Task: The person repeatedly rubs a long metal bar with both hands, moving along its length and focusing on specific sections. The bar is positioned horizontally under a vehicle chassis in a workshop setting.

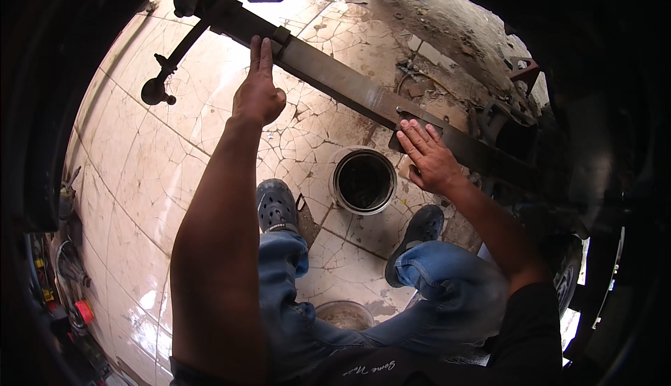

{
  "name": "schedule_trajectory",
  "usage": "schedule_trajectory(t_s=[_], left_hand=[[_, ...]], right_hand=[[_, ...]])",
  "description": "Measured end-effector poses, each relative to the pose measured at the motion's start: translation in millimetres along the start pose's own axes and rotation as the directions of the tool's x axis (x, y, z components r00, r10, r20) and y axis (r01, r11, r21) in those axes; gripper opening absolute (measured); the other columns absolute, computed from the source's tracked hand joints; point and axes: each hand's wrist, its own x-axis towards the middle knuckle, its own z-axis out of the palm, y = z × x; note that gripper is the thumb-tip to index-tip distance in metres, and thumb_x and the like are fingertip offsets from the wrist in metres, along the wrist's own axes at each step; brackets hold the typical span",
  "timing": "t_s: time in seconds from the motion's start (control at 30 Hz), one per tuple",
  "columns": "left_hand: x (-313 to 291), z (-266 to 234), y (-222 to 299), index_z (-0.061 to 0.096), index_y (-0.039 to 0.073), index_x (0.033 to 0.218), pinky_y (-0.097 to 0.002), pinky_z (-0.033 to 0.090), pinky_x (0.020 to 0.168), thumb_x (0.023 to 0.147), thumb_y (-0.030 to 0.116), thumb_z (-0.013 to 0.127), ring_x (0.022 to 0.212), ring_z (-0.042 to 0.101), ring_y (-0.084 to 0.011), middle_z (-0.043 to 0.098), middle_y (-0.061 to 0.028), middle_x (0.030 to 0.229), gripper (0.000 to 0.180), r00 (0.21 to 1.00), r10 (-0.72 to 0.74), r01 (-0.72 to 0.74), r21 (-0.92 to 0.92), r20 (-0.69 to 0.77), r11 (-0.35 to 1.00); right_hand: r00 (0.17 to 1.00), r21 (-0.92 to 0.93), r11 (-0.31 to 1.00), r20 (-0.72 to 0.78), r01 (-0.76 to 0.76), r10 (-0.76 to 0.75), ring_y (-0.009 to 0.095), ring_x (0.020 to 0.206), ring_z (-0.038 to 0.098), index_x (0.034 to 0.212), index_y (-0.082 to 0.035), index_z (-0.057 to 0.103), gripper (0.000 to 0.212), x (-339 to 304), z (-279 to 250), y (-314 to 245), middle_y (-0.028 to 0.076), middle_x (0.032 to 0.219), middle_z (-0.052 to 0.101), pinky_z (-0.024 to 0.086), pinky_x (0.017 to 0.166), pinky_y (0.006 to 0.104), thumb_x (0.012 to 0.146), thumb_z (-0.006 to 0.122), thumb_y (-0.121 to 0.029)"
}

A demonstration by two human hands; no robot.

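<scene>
A long flat dark metal beam (335,80) crosses in front of me, sloping from the upper left down to the right. My left hand (260,96) is at its left part, with two fingers stretched out against or just over the near edge, beside a small raised block (281,34). The other fingers are partly curled, and nothing shows in them. Farther right, my right hand (432,157) lies with straight fingers on a dark plate (418,118) fixed to the beam. I see nothing held in it.
An open bucket (335,189) with a dark inside stands between my feet. A rod with a rounded end (155,92) hangs at the beam's left end. Rubble (426,82) lies on the cracked tile floor (140,155). Tools (66,274) are at the far left.
</scene>
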Motion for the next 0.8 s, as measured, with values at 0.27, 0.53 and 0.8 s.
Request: schedule_trajectory(t_s=[0.27, 0.53, 0.8], left_hand=[[1.4, 4.3, 2.5, -0.008, 0.014, 0.158, -0.0374, 0.056, 0.088, 0.081, 0.008, 0.060, 0.131, 0.053, -0.0313, -0.012, -0.0013, 0.166, 0.102, 0.999, 0.011, -0.012, -0.021, -0.038, 1.000], [0.1, 2.4, 3.1, -0.009, 0.011, 0.158, -0.0385, 0.052, 0.098, 0.087, 0.021, 0.061, 0.136, 0.047, -0.0320, -0.010, -0.0058, 0.166, 0.100, 1.000, 0.000, 0.000, -0.037, 0.006, 0.999], [4.0, 15.2, -10.6, 0.002, 0.011, 0.159, -0.0406, 0.039, 0.112, 0.098, 0.066, 0.033, 0.143, 0.037, -0.0311, -0.006, -0.0057, 0.167, 0.087, 0.997, 0.039, -0.052, -0.189, -0.074, 0.981]], right_hand=[[0.999, 0.075, 0.997, -0.048, 0.000, 0.004, 0.030, 0.150, 0.023, 0.154, -0.004, 0.028, 0.086, 32.6, -4.9, -16.2, 0.015, 0.162, 0.024, 0.019, 0.122, 0.0460, 0.080, 0.068, -0.021], [1.000, 0.061, 0.998, -0.030, 0.000, 0.002, 0.029, 0.150, 0.024, 0.154, -0.006, 0.029, 0.084, 2.7, -1.5, -7.3, 0.013, 0.162, 0.025, 0.019, 0.122, 0.0459, 0.080, 0.068, -0.021], [1.000, 0.085, 0.996, -0.021, 0.006, -0.004, 0.030, 0.149, 0.024, 0.155, -0.008, 0.028, 0.087, 15.3, -3.1, -11.5, 0.013, 0.162, 0.025, 0.019, 0.122, 0.0470, 0.079, 0.069, -0.022]])
